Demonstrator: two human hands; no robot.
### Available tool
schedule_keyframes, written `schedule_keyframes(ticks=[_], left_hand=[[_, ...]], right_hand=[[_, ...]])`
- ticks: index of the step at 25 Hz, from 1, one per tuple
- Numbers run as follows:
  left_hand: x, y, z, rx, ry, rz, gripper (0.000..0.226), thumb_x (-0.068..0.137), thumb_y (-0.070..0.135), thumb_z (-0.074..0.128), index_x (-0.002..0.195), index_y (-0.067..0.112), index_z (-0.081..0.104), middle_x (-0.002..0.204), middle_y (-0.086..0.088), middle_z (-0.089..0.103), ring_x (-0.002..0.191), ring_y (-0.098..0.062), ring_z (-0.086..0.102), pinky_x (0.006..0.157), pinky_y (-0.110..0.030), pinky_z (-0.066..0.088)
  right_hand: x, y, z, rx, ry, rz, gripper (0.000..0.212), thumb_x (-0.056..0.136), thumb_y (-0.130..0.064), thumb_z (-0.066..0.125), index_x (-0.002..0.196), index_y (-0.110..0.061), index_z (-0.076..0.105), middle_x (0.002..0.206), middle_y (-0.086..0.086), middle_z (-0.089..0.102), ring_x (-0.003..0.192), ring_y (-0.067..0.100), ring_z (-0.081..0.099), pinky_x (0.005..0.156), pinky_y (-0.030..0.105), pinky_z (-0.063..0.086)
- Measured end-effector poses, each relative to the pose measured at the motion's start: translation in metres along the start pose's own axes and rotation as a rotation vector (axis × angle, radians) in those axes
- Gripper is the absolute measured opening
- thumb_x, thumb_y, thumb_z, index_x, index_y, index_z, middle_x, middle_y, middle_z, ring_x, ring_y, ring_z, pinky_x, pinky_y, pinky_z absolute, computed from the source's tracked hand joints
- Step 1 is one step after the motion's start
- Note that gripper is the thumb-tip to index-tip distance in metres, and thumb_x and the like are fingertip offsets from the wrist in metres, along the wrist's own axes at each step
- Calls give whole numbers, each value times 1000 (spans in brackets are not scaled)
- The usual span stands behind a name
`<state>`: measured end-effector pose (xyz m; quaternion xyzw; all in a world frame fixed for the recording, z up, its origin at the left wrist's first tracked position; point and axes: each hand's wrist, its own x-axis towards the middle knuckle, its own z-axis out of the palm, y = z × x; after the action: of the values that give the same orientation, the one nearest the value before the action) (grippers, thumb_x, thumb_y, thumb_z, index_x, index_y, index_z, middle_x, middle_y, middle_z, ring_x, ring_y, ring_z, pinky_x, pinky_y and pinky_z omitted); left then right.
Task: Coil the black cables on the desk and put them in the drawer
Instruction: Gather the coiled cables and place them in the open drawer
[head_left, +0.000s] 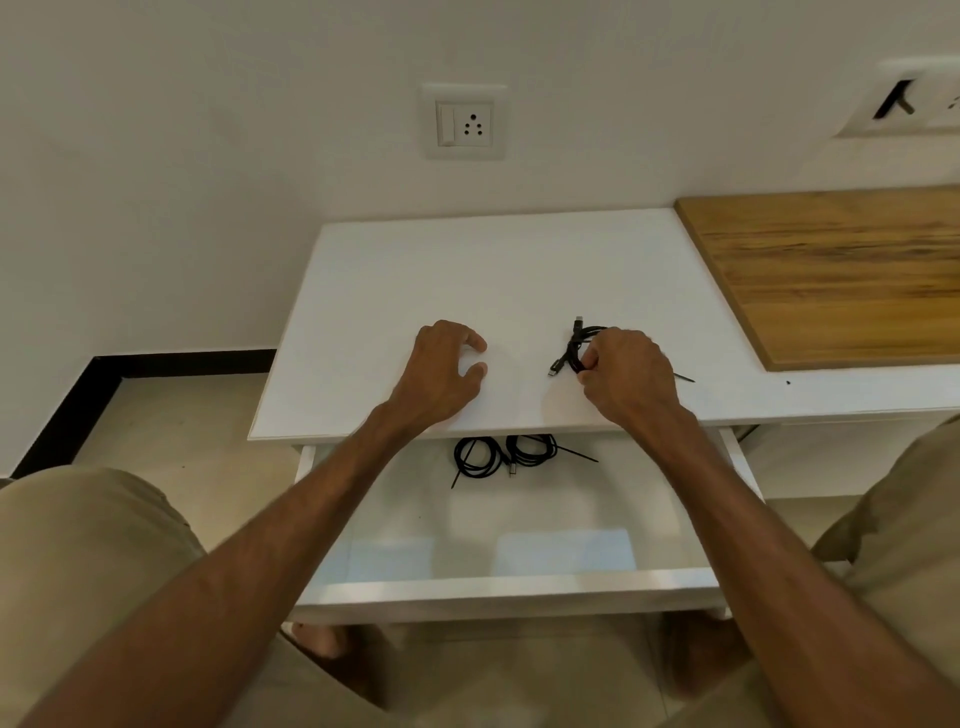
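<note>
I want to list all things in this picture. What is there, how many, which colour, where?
desk: one, white, centre
drawer: one, white, open, under the desk
held cable: one, black, coiled, over the desk
drawer cables: two, black, coiled, in the drawer
wooden board: one, brown, right of desk
wall socket: one, white, above the desk
wall plate: one, white, far right, blurred
left hand: rests on desk, holds nothing
right hand: grips the held cable

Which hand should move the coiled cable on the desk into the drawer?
Right. The right hand grips the coiled cable; the left hand rests on the desk holding nothing. The drawer stands open below.
</note>
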<state>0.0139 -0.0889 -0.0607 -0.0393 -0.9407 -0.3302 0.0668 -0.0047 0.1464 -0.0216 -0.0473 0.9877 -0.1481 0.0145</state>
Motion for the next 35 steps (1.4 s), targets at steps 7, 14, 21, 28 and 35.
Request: schedule_keyframes(ticks=[7, 14, 21, 28, 35], left_hand=[[-1, 17, -64, -50, -293, -259, 15, 93, 12, 66, 97, 3, 78, 86, -1, 77, 75, -13, 70, 69, -21, 52], [-30, -5, -104, 180, -1242, -744, 31, 105, 9, 47, 118, -12, 65, 111, -25, 74, 102, -35, 74, 81, -35, 63], [-63, -51, -74, 213, -1262, -767, 33, 100, -6, 46, 131, -2, 58, 124, -22, 67, 105, -34, 72, 82, -34, 62], [-80, -92, -25, 375, -872, -687, 18, 101, 10, 49, 93, 3, 65, 106, -13, 67, 62, -12, 55, 63, -27, 50], [-77, -98, -4, 499, -775, -600, 38, 102, 16, 41, 137, 4, 50, 137, -12, 58, 125, -27, 56, 95, -32, 46]], right_hand=[[-29, -50, 3, 200, -184, -153, 13, 92, -13, 66, 95, -7, 76, 97, 11, 76, 89, 28, 71, 83, 43, 60], [-76, -100, 20, 129, -311, -561, 12, 97, -26, 63, 103, -23, 73, 107, -2, 72, 96, 23, 66, 81, 35, 52], [-107, -93, 100, -14, -333, -809, 16, 99, -16, 61, 110, -12, 71, 111, 7, 67, 98, 30, 66, 71, 37, 48], [-66, -99, 157, -193, -418, -768, 8, 92, -12, 68, 94, -6, 73, 102, 12, 71, 91, 34, 71, 74, 39, 56], [-34, -111, 206, -190, -506, -693, 13, 85, 6, 60, 93, -3, 66, 101, 17, 65, 97, 38, 68, 71, 34, 44]])
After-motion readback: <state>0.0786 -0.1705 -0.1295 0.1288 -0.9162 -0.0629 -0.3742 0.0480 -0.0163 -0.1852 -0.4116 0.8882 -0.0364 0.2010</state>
